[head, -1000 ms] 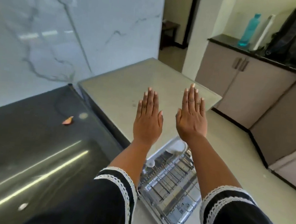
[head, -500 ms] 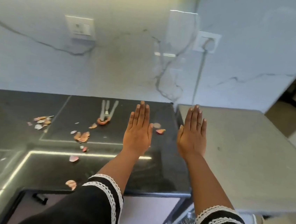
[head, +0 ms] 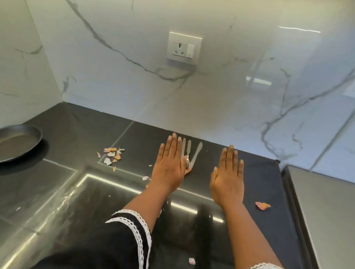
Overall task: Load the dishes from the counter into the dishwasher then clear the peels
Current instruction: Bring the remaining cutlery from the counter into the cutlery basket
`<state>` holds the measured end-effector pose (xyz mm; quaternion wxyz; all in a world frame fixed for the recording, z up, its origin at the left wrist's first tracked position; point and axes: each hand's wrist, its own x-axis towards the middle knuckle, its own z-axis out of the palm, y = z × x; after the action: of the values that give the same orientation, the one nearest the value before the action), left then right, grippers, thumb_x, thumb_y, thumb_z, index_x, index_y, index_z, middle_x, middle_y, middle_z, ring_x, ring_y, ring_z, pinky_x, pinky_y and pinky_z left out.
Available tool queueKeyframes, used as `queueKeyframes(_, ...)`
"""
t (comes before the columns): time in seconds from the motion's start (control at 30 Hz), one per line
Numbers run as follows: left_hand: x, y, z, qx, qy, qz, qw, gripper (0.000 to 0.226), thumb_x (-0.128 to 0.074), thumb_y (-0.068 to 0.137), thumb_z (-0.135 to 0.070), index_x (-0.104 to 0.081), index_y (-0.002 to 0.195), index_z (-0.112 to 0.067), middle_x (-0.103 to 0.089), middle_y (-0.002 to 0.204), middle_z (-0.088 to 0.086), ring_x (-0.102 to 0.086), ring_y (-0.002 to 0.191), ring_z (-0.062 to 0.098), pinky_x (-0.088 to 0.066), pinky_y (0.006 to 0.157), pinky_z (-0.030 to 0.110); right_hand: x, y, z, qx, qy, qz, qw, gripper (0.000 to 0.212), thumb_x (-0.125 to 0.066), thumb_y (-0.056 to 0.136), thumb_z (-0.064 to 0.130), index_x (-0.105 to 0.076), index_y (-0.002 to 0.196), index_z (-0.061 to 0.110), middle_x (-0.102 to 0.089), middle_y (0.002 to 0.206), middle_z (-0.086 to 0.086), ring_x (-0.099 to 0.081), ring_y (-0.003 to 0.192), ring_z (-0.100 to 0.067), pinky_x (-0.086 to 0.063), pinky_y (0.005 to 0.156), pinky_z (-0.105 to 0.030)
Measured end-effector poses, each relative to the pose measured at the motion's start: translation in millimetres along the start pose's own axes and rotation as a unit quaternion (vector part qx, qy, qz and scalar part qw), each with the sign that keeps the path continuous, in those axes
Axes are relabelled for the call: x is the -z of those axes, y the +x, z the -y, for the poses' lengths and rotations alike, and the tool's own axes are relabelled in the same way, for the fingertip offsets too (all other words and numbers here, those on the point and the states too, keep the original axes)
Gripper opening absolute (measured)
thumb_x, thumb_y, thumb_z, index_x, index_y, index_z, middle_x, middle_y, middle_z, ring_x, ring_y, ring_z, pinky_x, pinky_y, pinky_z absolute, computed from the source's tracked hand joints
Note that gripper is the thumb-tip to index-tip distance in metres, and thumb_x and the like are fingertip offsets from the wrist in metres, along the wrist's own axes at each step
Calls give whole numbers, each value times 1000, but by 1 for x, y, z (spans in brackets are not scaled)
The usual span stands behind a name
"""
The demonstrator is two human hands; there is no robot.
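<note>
Head view shows your left hand (head: 168, 168) and right hand (head: 229, 177) flat with fingers straight, holding nothing, over the dark surface (head: 68, 188) beside cutlery (head: 189, 155) and peels (head: 112, 155).

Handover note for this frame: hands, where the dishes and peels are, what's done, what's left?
Left hand and right hand: both flat, fingers straight, holding nothing, over the black counter.
Cutlery lies near the wall between the hands, by the left hand's fingers. Frying pan at far left. Peels scattered; one lone peel at right.
Done: cannot tell; dishwasher out of view.
Left: load cutlery and pan, clear peels.
</note>
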<state>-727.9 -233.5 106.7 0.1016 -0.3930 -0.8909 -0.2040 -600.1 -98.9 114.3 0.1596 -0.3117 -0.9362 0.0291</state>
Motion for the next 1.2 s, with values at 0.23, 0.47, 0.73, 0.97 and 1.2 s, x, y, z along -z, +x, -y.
queueKeyframes(0.23,-34,72,47,139,-115,88,980,39,-44,99,-30,-48,134,-14,-53,130,6,-50,117,23,-45,97,38,-43,84,37,-65,129,104,984,53,-42,100,20,-27,150,8,-28,155,-12,-33,140,-28,-31,112,-38)
queueKeyframes(0.47,-72,132,60,276,-313,216,883,18,-68,87,-27,-60,94,-12,-63,92,3,-60,85,19,-51,82,36,-89,150,68,-143,188,172,956,27,-54,94,5,-59,120,4,-63,117,-14,-61,98,-24,-43,76,-24)
queueKeyframes(0.73,-106,162,74,365,-310,251,841,36,-81,72,-36,-64,89,-10,-69,87,9,-66,78,22,-50,61,28,-128,176,75,-158,87,215,960,17,-56,94,11,-62,109,7,-57,113,-11,-62,96,-24,-53,80,-29)
queueKeyframes(0.97,-132,168,65,398,-241,224,856,43,-79,63,-37,-66,95,-11,-66,100,6,-63,92,24,-55,74,36,-144,182,81,-172,45,196,964,19,-50,99,13,-59,115,8,-53,119,-11,-58,103,-21,-50,85,-29)
queueKeyframes(1.2,-125,163,57,377,-209,202,880,36,-75,77,-34,-63,103,-12,-51,115,8,-54,102,25,-52,86,43,-144,183,84,-185,42,173,966,19,-48,99,12,-60,113,7,-56,116,-12,-61,99,-22,-50,83,-28)
